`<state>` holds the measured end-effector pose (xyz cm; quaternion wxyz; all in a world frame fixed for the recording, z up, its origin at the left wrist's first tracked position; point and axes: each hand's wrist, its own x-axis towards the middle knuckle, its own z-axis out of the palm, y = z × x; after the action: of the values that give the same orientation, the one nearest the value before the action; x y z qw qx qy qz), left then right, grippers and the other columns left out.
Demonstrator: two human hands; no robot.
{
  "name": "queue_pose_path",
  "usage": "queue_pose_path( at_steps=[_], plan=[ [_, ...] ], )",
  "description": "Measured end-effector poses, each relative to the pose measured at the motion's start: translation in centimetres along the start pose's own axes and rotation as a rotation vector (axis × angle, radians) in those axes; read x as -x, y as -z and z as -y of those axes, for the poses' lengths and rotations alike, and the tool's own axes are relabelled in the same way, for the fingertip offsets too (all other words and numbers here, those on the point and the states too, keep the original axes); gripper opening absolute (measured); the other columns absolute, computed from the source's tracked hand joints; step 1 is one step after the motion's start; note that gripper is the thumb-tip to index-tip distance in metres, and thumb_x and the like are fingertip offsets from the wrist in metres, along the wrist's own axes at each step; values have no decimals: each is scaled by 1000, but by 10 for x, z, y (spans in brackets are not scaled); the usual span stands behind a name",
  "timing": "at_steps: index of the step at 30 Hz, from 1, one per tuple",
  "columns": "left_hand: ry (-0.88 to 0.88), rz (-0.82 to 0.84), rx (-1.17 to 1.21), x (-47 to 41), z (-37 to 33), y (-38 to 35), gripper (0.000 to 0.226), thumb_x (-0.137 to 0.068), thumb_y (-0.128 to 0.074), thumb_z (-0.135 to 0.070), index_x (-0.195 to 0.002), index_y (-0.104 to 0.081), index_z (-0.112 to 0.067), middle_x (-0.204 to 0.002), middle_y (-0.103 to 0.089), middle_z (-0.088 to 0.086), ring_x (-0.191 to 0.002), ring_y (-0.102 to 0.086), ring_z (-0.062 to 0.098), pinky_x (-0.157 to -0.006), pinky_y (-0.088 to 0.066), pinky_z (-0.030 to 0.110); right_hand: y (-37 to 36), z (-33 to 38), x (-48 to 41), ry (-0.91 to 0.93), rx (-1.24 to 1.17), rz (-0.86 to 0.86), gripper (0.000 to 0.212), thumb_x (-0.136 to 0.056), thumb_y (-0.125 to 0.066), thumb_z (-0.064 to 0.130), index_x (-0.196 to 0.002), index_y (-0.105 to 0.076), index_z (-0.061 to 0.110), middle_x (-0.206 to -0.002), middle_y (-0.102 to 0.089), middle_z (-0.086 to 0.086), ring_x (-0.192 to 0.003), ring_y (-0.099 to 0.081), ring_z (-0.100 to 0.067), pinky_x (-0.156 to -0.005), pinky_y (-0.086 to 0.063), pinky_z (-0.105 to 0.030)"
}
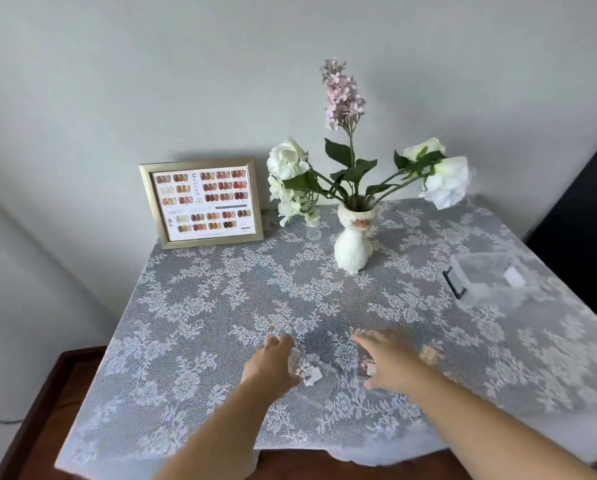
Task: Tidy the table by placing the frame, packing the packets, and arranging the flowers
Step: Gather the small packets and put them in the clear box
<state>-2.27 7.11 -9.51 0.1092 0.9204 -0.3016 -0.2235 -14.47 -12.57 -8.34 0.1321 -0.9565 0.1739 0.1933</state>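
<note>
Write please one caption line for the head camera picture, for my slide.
Both hands, left hand and right hand, reach for small packets on the lace-covered table.

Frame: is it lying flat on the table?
No, the frame stands upright at the table's back left, propped against the wall, left of the vase.

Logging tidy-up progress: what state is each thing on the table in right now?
Gold picture frame: upright at the wall.
White cat-shaped vase: upright, holding flowers.
Clear plastic box: open, nearly empty.
Small clear packets: loose on the lace tablecloth, unpacked.
Left hand: open, at the packets.
Right hand: open, reaching over packets.
</note>
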Motion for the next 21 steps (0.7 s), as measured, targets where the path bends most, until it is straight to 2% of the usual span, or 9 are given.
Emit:
queue_pose_path(
  at_steps=[2,4,7,8,10,12,14,17,21],
  plan=[
    [9,10,49,-4,1,-2,65,-75,-71,-28,-130,-38,-23,-122,-51,3,-100,-58,18,-85,-53,31,-5,-2,-8,-38,48,27,101,-69,-72,43,-146,-8,33,-155,-17,-2,-140,-21,-27,-114,-18,-45],
    [30,7,126,-8,1,-2,43,-83,-64,-26,-121,-46,-19,-107,-58,3,-87,-61,13,-76,-56,26,-6,-2,-13,-73,66,45,112,-62,-76,44,-146,-3,35,-154,-18,-4,-139,-23,-28,-113,-22,-45],
    [72,48,222,-16,4,1,20,-89,-56,-23,-107,-58,-14,-82,-61,-2,-57,-52,3,-46,-46,11,1,-2,-23,-110,94,46,115,-53,-83,39,-144,-13,35,-146,-32,-5,-132,-33,-26,-109,-30,-43],
    [63,73,234,-19,6,4,18,-88,-58,-22,-104,-61,-14,-83,-62,-2,-57,-52,2,-46,-45,9,3,-2,-25,-123,72,42,108,-52,-84,35,-140,-22,34,-141,-39,-3,-128,-37,-24,-107,-34,-41],
    [13,128,223,-25,8,11,17,-86,-60,-17,-101,-65,-13,-95,-66,1,-70,-59,4,-64,-52,12,8,-3,-29,-115,-8,19,71,-59,-82,24,-117,-42,30,-113,-54,8,-103,-51,-14,-88,-43,-30],
    [-60,197,196,-29,7,26,18,-85,-61,-15,-101,-67,-10,-104,-69,5,-87,-65,11,-87,-52,25,17,-6,-32,-120,-119,94,42,-69,-76,14,-102,-52,26,-87,-52,15,-80,-53,-7,-69,-43,-20],
    [-103,244,229,-36,6,41,19,-84,-62,-17,-101,-68,-10,-106,-69,7,-95,-65,15,-100,-45,38,32,-11,-35,-156,-237,214,26,-76,-68,9,-97,-60,20,-88,-60,8,-73,-59,-6,-58,-47,-18],
    [-151,225,267,-50,-6,65,19,-84,-62,-18,-101,-68,-11,-109,-68,8,-100,-63,16,-107,-36,47,61,-24,-38,-157,-306,269,13,-83,-63,11,-95,-63,16,-96,-68,-2,-66,-57,-8,-56,-47,-15],
    [-197,170,292,-71,-39,87,17,-84,-61,-18,-98,-68,-12,-103,-70,7,-92,-64,15,-100,-45,43,102,-49,-34,-230,-450,175,6,-83,-66,17,-85,-66,22,-84,-69,4,-55,-48,-7,-51,-40,-15]
  ],
)
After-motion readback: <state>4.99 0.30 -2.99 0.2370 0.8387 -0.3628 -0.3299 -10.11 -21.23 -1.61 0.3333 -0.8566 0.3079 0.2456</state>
